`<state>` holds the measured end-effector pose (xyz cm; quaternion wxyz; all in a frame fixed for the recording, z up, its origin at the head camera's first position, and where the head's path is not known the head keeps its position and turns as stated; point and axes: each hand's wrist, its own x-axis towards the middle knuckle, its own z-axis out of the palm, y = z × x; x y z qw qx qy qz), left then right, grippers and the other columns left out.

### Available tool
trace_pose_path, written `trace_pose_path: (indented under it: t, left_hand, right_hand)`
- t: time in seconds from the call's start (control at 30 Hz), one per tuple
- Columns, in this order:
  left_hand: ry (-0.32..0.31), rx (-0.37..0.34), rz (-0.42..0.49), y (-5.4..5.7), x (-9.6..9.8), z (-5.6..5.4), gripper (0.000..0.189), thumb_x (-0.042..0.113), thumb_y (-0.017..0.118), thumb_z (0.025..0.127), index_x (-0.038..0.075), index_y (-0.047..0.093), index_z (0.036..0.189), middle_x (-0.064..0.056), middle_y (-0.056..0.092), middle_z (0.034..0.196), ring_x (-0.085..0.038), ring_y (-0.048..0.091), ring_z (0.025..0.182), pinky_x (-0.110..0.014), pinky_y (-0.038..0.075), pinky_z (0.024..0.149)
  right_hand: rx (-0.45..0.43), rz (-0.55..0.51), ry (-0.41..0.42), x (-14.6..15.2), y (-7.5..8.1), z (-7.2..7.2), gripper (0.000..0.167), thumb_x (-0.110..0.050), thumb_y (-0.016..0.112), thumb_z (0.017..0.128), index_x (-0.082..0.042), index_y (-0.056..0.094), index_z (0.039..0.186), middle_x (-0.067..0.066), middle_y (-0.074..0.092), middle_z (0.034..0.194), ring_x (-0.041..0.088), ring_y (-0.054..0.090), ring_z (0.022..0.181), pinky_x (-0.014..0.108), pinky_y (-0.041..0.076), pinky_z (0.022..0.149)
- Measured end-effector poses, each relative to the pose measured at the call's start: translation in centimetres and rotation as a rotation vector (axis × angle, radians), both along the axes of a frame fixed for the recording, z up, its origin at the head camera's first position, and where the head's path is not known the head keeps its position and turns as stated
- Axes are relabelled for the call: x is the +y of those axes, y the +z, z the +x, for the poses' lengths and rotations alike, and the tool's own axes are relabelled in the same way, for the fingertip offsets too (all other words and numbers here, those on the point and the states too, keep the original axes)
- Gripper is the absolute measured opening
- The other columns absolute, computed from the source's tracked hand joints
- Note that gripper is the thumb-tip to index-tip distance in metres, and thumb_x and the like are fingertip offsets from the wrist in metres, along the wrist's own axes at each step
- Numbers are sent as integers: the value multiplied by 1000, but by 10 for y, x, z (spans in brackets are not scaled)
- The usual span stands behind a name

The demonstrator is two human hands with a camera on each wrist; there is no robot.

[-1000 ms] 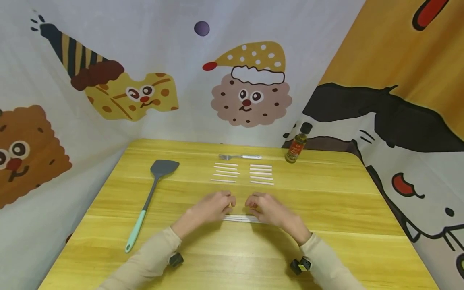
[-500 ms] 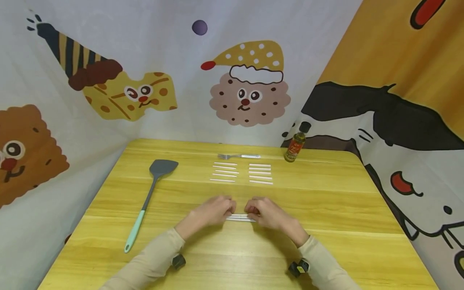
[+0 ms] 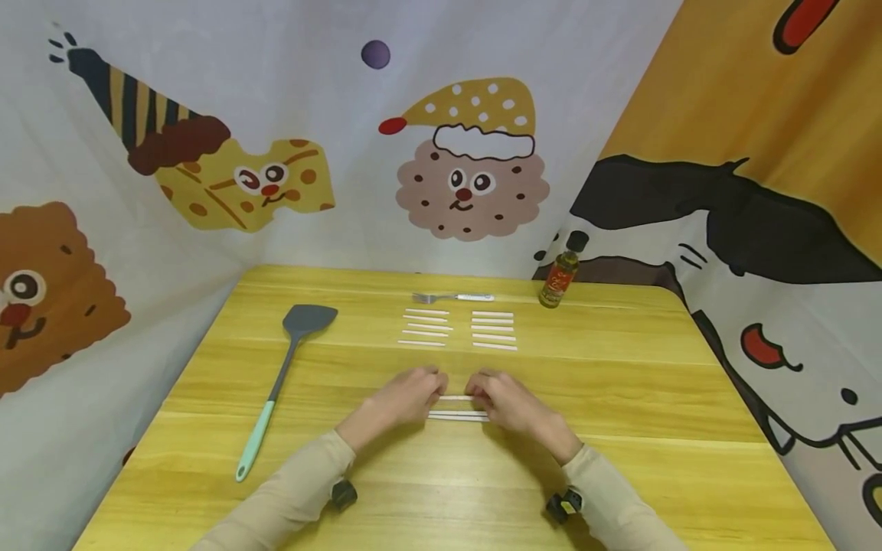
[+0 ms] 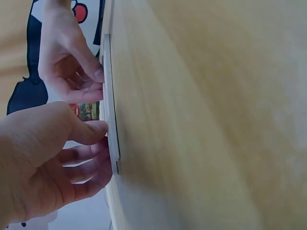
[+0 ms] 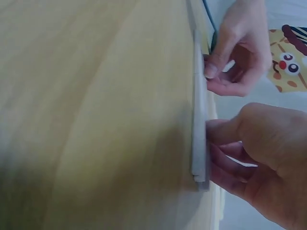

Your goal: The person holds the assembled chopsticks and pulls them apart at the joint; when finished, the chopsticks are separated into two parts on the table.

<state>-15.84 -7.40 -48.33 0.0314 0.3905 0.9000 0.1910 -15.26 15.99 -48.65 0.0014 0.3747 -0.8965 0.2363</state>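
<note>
Between my two hands a thin white stick [image 3: 455,397] runs left to right. My left hand [image 3: 410,393] pinches its left end, my right hand [image 3: 508,399] its right end. Just nearer to me, several more white sticks [image 3: 458,415] lie side by side on the table, their ends partly hidden by the hands. In the left wrist view, the thumb and fingertips of the left hand [image 4: 43,158] are right at the sticks. The right wrist view has the right hand [image 5: 268,163] with its fingers along the far side of the sticks.
Farther back lie two columns of white sticks, a left column [image 3: 427,328] and a right column [image 3: 493,328]. Behind them is a fork [image 3: 455,298]. A sauce bottle [image 3: 560,275] stands at the back right. A grey spatula [image 3: 279,383] with a mint handle lies at left.
Both hands first hovered over the sticks, then came down with fingers closing at them. One stick has now moved away from me, apart from the others.
</note>
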Motion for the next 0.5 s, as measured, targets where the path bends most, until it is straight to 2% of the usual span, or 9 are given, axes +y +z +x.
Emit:
trace_pose_path:
  t: [0.23,0.4,0.5]
  left_hand:
    - [-6,7,12,0,-2,-4,4,6,70,93,8,66,92,-1,63,90,-11,59,80,-17,53,70]
    - [-12,111,26,4,-5,-7,7,6,72,91,7,66,90,0,63,89,-12,60,78,-16,54,70]
    - [1,143,27,7,-7,-7,8,6,74,89,8,67,90,1,63,89,-11,61,79,-17,54,71]
  right_hand:
    - [95,-24,12,1,-3,-3,17,11,69,84,-3,71,93,6,68,90,15,65,81,20,58,71]
    - [148,-31,27,2,0,-4,16,10,70,84,-2,70,94,6,69,94,16,66,85,22,59,76]
    - [194,-29,44,1,3,-4,15,10,70,85,-2,69,94,6,68,95,17,65,86,23,58,76]
